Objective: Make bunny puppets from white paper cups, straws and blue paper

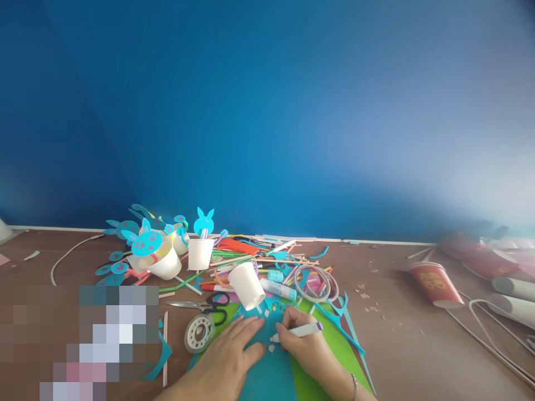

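The left hand (228,353) lies flat on a blue paper sheet (271,373), its fingers spread and pressing the sheet down on the desk (397,345). The right hand (303,348) rests just beside it, fingers pinching a white marker (297,332) with a purple end, the tip touching the blue sheet. A green sheet (334,351) lies under the blue one and shows at its right edge.

Just beyond the hands a white paper cup (247,285) lies tipped on its side, its mouth turned towards the hands; what it holds cannot be told. Behind it a second white cup (200,253) stands upright with a straw in it that carries a blue rabbit cut-out (204,221). To the left, another white cup (165,264) is tilted, with a blue rabbit face (146,243) stuck at its rim. A red paper cup (437,285) lies on its side well apart, at the right.

A roll of clear tape (199,333) sits near the left hand, black-handled scissors (204,304) just behind it. A glue stick (279,289) and a heap of coloured straws (251,259) lie between the cups.
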The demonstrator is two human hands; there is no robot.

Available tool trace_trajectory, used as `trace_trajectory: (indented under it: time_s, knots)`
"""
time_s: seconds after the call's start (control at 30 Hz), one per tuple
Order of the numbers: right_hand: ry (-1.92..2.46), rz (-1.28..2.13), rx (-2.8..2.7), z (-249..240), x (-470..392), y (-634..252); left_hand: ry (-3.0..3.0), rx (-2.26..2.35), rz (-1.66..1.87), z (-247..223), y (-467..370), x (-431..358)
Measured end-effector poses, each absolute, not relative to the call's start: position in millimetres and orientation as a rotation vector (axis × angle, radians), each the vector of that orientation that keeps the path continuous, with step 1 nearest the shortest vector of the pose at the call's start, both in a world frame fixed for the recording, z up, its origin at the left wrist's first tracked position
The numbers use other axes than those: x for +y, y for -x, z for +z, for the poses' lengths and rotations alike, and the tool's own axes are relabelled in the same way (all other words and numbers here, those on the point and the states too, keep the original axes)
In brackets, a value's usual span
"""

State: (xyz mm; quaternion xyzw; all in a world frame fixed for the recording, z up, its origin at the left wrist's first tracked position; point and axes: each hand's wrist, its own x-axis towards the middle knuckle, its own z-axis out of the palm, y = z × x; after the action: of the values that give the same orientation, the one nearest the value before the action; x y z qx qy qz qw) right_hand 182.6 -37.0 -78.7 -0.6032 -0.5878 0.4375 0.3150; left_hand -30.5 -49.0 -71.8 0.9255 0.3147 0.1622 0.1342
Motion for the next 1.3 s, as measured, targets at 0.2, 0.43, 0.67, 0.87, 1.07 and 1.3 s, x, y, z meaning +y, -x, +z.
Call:
trace_trajectory:
  time_s: [0.2,0.43,0.67,0.87,1.07,1.3]
  knots:
    - [1.605,1.138,-1.528,-79.6,-35.8,-181.1,-2.721,0.945,0.363,-70.5,27.8,-48.2]
    - [1.598,1.121,-1.5,-81.8,-34.4,-180.0,-2.71,0.943,0.324,-69.9,26.8,-48.0]
    - [1.61,1.103,-1.491,-80.7,-35.0,-178.6,-2.751,0.942,0.243,-66.4,27.4,-49.0]
    - [1.619,1.083,-1.498,-80.9,-35.6,-178.5,-2.742,0.934,0.193,-64.1,25.7,-48.0]
    - [1.64,1.025,-1.518,-80.1,-34.3,-177.6,-2.725,0.941,0.177,-64.0,25.6,-47.2]
    - [1.652,1.001,-1.504,-79.6,-34.5,-177.6,-2.687,0.929,0.237,-70.6,28.1,-49.0]
